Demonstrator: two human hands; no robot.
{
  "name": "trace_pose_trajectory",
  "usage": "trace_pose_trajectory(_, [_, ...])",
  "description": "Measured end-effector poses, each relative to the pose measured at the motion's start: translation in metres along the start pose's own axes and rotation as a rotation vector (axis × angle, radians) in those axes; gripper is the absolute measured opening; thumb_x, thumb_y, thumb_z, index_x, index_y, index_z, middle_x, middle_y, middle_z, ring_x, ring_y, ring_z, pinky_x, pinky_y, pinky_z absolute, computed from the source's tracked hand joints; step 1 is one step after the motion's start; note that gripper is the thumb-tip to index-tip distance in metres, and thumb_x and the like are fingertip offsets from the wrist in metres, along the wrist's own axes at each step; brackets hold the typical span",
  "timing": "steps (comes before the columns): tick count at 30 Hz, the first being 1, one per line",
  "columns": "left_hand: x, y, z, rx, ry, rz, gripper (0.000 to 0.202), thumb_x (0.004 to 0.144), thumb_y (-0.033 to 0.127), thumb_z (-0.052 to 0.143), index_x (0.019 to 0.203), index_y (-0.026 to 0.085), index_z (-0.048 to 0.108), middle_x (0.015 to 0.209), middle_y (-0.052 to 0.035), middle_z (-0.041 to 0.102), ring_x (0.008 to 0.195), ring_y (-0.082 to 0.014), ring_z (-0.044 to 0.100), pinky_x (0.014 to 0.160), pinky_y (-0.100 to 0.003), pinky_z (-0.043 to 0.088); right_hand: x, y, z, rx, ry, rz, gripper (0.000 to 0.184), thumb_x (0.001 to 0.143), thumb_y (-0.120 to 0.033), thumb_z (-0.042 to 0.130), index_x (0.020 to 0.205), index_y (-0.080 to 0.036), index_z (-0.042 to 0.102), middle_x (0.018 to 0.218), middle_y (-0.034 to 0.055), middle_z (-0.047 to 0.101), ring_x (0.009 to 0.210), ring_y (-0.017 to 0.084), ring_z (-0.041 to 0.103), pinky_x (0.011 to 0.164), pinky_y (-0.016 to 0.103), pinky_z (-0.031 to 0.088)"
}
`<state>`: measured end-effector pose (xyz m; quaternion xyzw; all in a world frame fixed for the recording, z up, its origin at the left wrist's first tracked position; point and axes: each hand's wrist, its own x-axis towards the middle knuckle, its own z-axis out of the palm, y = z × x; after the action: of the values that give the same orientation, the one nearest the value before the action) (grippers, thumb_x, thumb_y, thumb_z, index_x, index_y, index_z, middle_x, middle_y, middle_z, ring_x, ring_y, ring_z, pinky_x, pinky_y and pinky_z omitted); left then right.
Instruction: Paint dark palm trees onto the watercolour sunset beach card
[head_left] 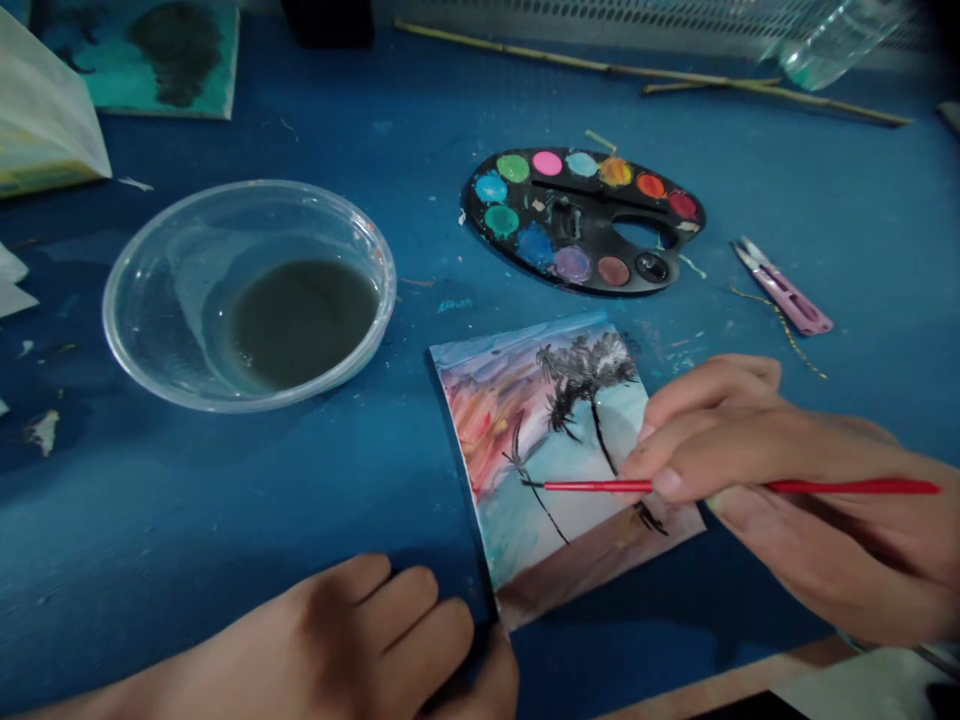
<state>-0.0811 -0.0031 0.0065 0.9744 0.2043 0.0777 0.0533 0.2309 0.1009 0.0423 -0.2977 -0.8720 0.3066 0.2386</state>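
Clamping a red-handled paintbrush (847,487), the fingers (705,450) of the right hand (795,500) close together around the shaft. The bristle end rests on or just above a painted card (555,450), near the thin black trunk of the smaller palm; exact contact cannot be determined from this view. The card lies flat on the blue worktop (315,500), set at a slant, with its lower edge pointing toward the person. Its surface carries black palm trees, a pink and blue sky, pale turquoise water and a brown strip.

The left hand (360,640) rests on the worktop, empty, its fingers together and lightly curled, just beside the card's lower-left corner. Further out, a paint palette (480,205) with round colour wells lies above the card. A clear plastic bowl (150,310) holding murky grey water stands to the left. Pink-handled thread snips (795,310) lie to the right of the palette, near the right hand.
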Motion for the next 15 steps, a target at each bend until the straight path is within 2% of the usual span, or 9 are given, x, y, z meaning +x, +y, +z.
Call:
trace_pose_trajectory(4, [-0.008,0.011,0.011,0.003,0.002,-0.018,0.048,0.095,0.05,0.068,0.138,0.029,0.064,0.101,-0.0016,0.069,0.082,-0.0167,0.062,0.077,-0.035,0.049,0.004,0.002,0.004,-0.059,0.027,-0.015,0.021,0.09,-0.012,0.051,0.097,-0.028,0.064,0.08,-0.0086,0.074,0.082,0.012,0.07,0.078,0.043,0.045])
trace_pose_trajectory(7, [-0.014,0.022,0.021,-0.004,0.06,-0.115,0.049,0.093,0.052,0.069,0.137,0.03,0.064,0.1,-0.0024,0.069,0.084,-0.0191,0.064,0.078,-0.037,0.049,0.005,0.002,0.003,-0.033,-0.028,-0.028,0.022,0.09,-0.012,0.052,0.097,-0.028,0.064,0.084,-0.0082,0.075,0.084,0.013,0.069,0.078,0.042,0.046])
trace_pose_trajectory(9, [-0.016,0.024,0.023,-0.002,0.096,-0.157,0.049,0.093,0.053,0.069,0.136,0.03,0.066,0.099,-0.003,0.069,0.085,-0.0203,0.064,0.079,-0.038,0.05,0.003,0.002,0.001,0.019,-0.019,-0.029,0.024,0.09,-0.01,0.052,0.099,-0.028,0.064,0.084,-0.007,0.074,0.082,0.014,0.069,0.079,0.042,0.048])
trace_pose_trajectory(12, [-0.016,0.017,0.018,0.007,0.049,-0.062,0.05,0.093,0.052,0.069,0.138,0.03,0.065,0.101,-0.0031,0.07,0.084,-0.0184,0.063,0.08,-0.036,0.051,0.001,0.005,-0.004,0.045,0.151,0.028,0.029,0.087,-0.007,0.054,0.1,-0.029,0.067,0.086,-0.0038,0.073,0.084,0.017,0.069,0.083,0.043,0.051])
trace_pose_trajectory(15, [-0.016,0.008,0.013,0.01,0.05,-0.033,0.045,0.094,0.049,0.07,0.135,0.031,0.067,0.098,-0.0017,0.07,0.08,-0.0165,0.062,0.078,-0.034,0.051,0.006,0.021,-0.014,-0.055,0.485,0.112,0.031,0.086,-0.005,0.053,0.089,-0.029,0.072,0.089,-0.0005,0.074,0.081,0.018,0.068,0.081,0.041,0.052])
